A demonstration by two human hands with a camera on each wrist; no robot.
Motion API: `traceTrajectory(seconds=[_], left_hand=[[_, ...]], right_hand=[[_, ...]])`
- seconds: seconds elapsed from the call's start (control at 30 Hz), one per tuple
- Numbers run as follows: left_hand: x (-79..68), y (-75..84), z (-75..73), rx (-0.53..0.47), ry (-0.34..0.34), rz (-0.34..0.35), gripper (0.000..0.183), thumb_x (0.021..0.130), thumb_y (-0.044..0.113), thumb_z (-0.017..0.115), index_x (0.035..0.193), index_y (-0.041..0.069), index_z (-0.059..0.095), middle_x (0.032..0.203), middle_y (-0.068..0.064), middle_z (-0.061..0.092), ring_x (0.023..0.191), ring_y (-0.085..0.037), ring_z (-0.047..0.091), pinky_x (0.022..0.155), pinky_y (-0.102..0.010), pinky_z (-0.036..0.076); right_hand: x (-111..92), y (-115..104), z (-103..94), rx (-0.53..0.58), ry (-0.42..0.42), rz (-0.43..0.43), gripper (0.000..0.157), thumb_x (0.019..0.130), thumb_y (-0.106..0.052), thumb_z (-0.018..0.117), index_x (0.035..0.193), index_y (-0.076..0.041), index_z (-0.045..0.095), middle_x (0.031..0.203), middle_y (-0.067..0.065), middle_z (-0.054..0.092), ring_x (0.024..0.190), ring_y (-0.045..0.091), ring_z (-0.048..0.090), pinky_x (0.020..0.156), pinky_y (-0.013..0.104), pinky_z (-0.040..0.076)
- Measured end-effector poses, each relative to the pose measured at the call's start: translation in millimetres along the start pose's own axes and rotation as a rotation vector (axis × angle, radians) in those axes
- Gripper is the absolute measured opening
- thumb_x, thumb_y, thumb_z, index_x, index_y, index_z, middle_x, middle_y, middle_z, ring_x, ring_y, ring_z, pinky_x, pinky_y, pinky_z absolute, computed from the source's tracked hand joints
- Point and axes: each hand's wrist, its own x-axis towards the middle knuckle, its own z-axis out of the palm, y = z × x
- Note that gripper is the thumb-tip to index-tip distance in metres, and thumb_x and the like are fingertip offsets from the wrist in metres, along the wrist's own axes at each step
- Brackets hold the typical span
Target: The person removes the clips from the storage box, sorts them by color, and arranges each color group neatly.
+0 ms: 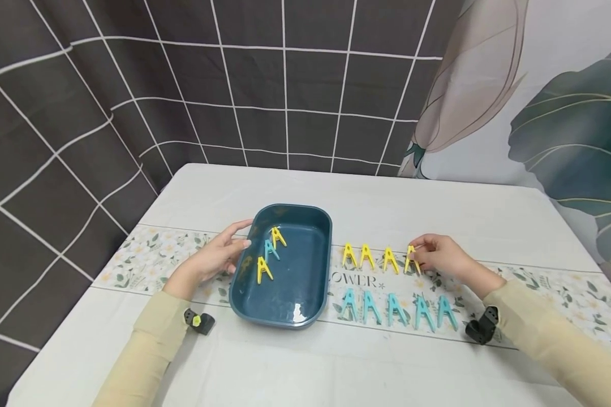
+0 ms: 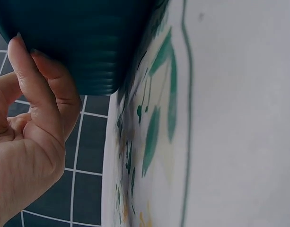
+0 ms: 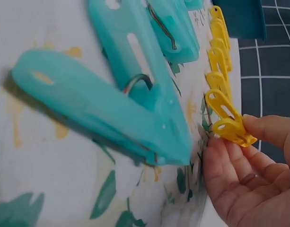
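My right hand (image 1: 440, 257) pinches a yellow clothespin (image 3: 232, 124) between thumb and fingers, at the right end of a row of yellow clothespins (image 1: 366, 256). Nearer to me lies a row of several light-blue clothespins (image 1: 394, 308), which loom large in the right wrist view. A dark blue rectangular tray (image 1: 290, 294) stands left of both rows. Two yellow clothespins (image 1: 263, 269) and a light-blue one between them lie along its left side. With fairly straight fingers my left hand (image 1: 216, 254) touches the tray's left wall and rim; the left wrist view shows fingertips against the outer wall.
A white tablecloth (image 1: 305, 367) with a printed flower band covers the table. Dark cloth with white grid lines (image 1: 254, 79) hangs behind and to the left. At the right hangs a leaf-patterned curtain (image 1: 565, 130).
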Motion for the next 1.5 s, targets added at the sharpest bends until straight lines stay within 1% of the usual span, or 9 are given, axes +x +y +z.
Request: traceTrajectory(seconds=[0.17,0.27,0.43,0.7,0.9,1.07,1.23,1.33,1.5], left_hand=[[0.0,0.6,-0.1,0.012,0.002,0.000,0.059,0.101,0.027,0.047,0.152,0.027,0.018,0.131,-0.026,0.049,0.070,-0.009,0.055,0.050,-0.019,0.048],[0.2,0.6,0.2,0.010,-0.002,0.000,0.059,0.101,0.027,0.047,0.152,0.027,0.017,0.132,-0.026,0.048,0.071,-0.009,0.055,0.051,-0.019,0.048],[0.2,0.9,0.6,-0.001,0.002,-0.001,0.059,0.101,0.027,0.047,0.152,0.027,0.018,0.133,-0.027,0.047,0.074,-0.011,0.056,0.050,-0.019,0.048],[1.3,-0.1,2.6,-0.009,0.003,-0.006,0.059,0.100,0.027,0.047,0.152,0.027,0.018,0.134,-0.026,0.047,0.074,-0.011,0.057,0.051,-0.019,0.048],[1.7,-0.4,0.5,0.000,0.002,0.010,0.060,0.100,0.026,0.048,0.152,0.025,0.018,0.127,-0.025,0.052,0.070,-0.009,0.057,0.050,-0.019,0.049],[1.7,1.0,-1.3,0.015,0.003,0.013,0.060,0.100,0.026,0.048,0.152,0.025,0.017,0.118,-0.021,0.057,0.070,-0.009,0.058,0.051,-0.019,0.049],[2.2,2.1,-1.7,0.011,0.005,0.002,0.060,0.100,0.026,0.048,0.152,0.026,0.018,0.121,-0.022,0.056,0.075,-0.011,0.060,0.051,-0.019,0.049],[1.7,2.1,-2.0,0.003,0.010,-0.004,0.060,0.100,0.025,0.048,0.152,0.026,0.018,0.123,-0.022,0.054,0.073,-0.010,0.058,0.050,-0.019,0.049],[1.5,1.6,-1.5,-0.012,0.011,-0.003,0.060,0.100,0.024,0.049,0.152,0.025,0.018,0.114,-0.016,0.056,0.067,-0.008,0.055,0.049,-0.019,0.048]], right_hand=[[-4,-7,-6.1,-0.134,0.072,-0.008,0.039,0.096,-0.023,0.054,0.118,0.009,0.055,0.099,0.018,0.061,0.080,0.021,0.058,0.065,0.029,0.051],[-7,-13,-10.9,-0.186,0.114,-0.022,0.036,0.096,-0.023,0.053,0.115,0.007,0.057,0.100,0.019,0.061,0.084,0.024,0.057,0.067,0.031,0.049],[-12,-33,-12.9,-0.201,0.122,-0.067,0.030,0.095,-0.021,0.055,0.111,0.004,0.062,0.103,0.019,0.064,0.091,0.026,0.057,0.075,0.036,0.049],[-26,-78,-4.9,-0.240,0.104,-0.190,0.026,0.094,-0.022,0.059,0.108,-0.001,0.064,0.097,0.010,0.066,0.089,0.024,0.060,0.072,0.035,0.050],[-31,-108,13.1,-0.233,0.092,-0.286,0.021,0.092,-0.018,0.061,0.104,-0.002,0.066,0.094,0.009,0.067,0.089,0.024,0.062,0.075,0.039,0.054],[-24,-131,32.8,-0.218,0.077,-0.366,0.019,0.091,-0.016,0.062,0.103,-0.002,0.066,0.092,0.008,0.067,0.088,0.022,0.062,0.078,0.039,0.054],[-13,-153,51.3,-0.206,0.041,-0.428,0.019,0.090,-0.016,0.063,0.102,-0.001,0.067,0.091,0.007,0.066,0.086,0.021,0.061,0.074,0.035,0.053],[-6,-164,63.3,-0.189,0.007,-0.460,0.020,0.090,-0.015,0.064,0.103,0.000,0.066,0.091,0.007,0.066,0.084,0.019,0.061,0.072,0.031,0.053],[7,-173,87.4,-0.153,-0.052,-0.477,0.024,0.090,-0.016,0.065,0.106,0.002,0.065,0.092,0.009,0.066,0.080,0.016,0.061,0.068,0.025,0.053]])
